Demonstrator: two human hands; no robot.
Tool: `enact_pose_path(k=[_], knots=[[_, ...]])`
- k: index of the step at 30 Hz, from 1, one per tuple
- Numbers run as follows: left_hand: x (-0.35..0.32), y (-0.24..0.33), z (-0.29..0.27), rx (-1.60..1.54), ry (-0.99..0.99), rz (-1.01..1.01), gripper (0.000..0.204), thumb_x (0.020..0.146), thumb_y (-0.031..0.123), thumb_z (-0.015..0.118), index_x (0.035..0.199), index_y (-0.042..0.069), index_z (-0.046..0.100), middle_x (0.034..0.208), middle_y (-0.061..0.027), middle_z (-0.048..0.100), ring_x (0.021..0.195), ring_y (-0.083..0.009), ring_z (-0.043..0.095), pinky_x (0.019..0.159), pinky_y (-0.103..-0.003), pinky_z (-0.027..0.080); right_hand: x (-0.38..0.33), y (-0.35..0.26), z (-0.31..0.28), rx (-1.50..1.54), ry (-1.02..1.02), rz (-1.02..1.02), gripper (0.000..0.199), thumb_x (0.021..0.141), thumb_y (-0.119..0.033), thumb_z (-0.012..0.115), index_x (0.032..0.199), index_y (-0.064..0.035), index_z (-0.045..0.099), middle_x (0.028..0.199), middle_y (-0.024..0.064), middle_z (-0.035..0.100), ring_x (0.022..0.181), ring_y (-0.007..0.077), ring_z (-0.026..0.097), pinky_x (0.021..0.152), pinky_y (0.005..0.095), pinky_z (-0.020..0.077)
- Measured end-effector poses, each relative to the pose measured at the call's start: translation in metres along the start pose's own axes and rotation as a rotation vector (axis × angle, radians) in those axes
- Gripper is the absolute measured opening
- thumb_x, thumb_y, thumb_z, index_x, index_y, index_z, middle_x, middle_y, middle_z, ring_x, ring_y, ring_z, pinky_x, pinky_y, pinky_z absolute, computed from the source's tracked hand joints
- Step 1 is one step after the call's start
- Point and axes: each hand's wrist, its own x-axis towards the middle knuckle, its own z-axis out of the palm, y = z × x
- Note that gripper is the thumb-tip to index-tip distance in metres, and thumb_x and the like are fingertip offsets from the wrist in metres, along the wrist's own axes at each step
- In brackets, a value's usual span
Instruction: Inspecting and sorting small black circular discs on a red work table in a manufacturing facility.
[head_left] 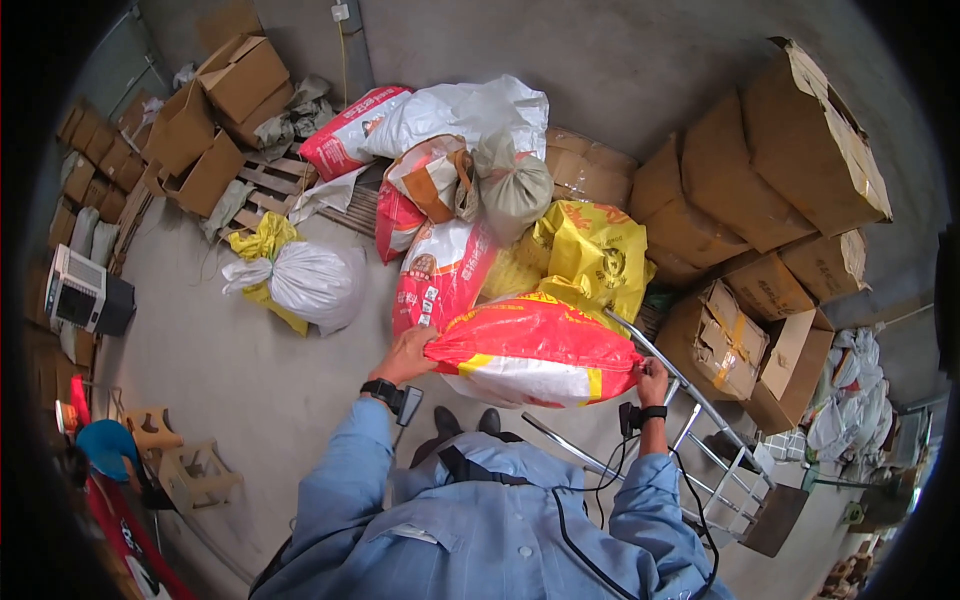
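One view only: a wide fisheye camera sat on the person's head, looking steeply down over the chest and forearms to the concrete floor (pixel 230 370). It was close to the sack (pixel 535 350) at arm's length, while the boxes (pixel 770 170) and wall (pixel 640 60) curved away toward the dark rim.

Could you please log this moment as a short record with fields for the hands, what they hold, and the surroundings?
Left hand: grips the left end of the red and yellow sack
Right hand: grips the sack's right end
Sack: held level, off the floor
Behind it: pile of sacks, yellow sack
Right side: metal hand truck, cardboard boxes
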Motion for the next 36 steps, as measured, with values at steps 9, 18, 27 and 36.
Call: enact_pose_path(k=[9,18,27,36], knots=[[-0.029,0.027,-0.04,0.356,-0.02,0.059,0.05,0.066,0.037,0.088,0.097,0.004,0.066,0.09,-0.0139,0.067,0.087,-0.0312,0.065,0.077,-0.044,0.05,0.015,-0.094,-0.053,0.469,-0.211,0.267,0.003,0.091,-0.008,0.06,0.092,-0.011,0.061,0.072,-0.0075,0.052,0.052,0.0026,0.04,0.045,0.0195,0.0282],[-0.07,-0.067,-0.004,-0.358,-0.772,-0.324,0.022,0.082,0.014,0.076,0.094,0.001,0.064,0.075,0.0006,0.061,0.07,-0.0087,0.057,0.065,-0.026,0.045,0.027,-0.097,-0.04,0.361,-0.369,0.256,0.006,0.092,-0.007,0.064,0.088,-0.0118,0.062,0.068,-0.0087,0.049,0.052,0.0023,0.037,0.046,0.0203,0.0261],[-0.062,0.004,-0.031,-0.659,-0.286,-0.42,0.007,0.091,0.009,0.062,0.093,0.002,0.062,0.075,-0.0037,0.064,0.066,-0.0127,0.061,0.063,-0.032,0.05,0.055,-0.139,-0.095,0.782,-0.522,0.266,0.005,0.088,-0.008,0.067,0.092,-0.0082,0.064,0.07,-0.0048,0.057,0.055,0.0026,0.042,0.049,0.02,0.032],[-0.046,0.03,-0.07,-0.634,-0.092,-0.385,0.009,0.086,0.002,0.055,0.093,0.004,0.061,0.071,-0.0046,0.058,0.07,-0.0129,0.062,0.063,-0.032,0.05,0.063,-0.165,-0.062,0.638,-0.479,0.161,0.003,0.092,-0.006,0.063,0.093,-0.0073,0.066,0.08,-0.0025,0.063,0.07,0.0059,0.056,0.062,0.0226,0.0446]])
